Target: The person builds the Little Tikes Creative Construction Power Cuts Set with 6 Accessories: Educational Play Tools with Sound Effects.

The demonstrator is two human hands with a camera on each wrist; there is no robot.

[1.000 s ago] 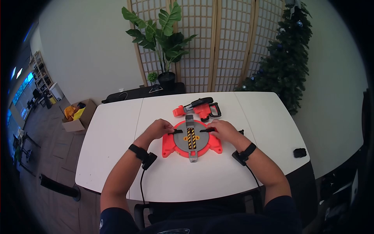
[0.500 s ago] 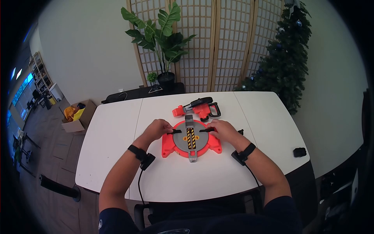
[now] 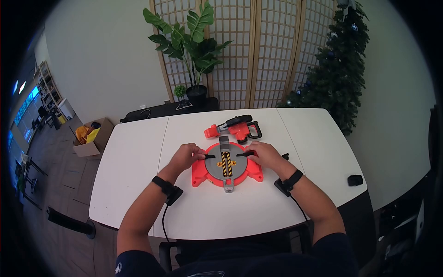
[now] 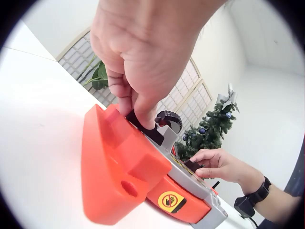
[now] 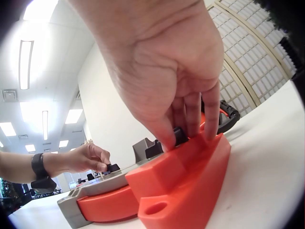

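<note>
The base of a toy mitre saw lies on the white table, orange-red with a round grey top. A black-and-yellow striped slot runs down its middle. My left hand pinches a small black bar at the left side of the grey top, thumb and fingertips on its outer end. On the right, my right hand pinches a matching black bar between thumb and fingers. In the right wrist view, fingertips of my right hand reach down behind the orange edge.
Behind the base lies the orange-red saw head with its black handle and wheel-like disc. A small black part is right of my right hand, and a black object sits near the table's right edge. Cables hang from both wrist cameras.
My left wrist has dropped and turned slightly, with its fingers still on the left black bar. The right hand and the base look the same.
</note>
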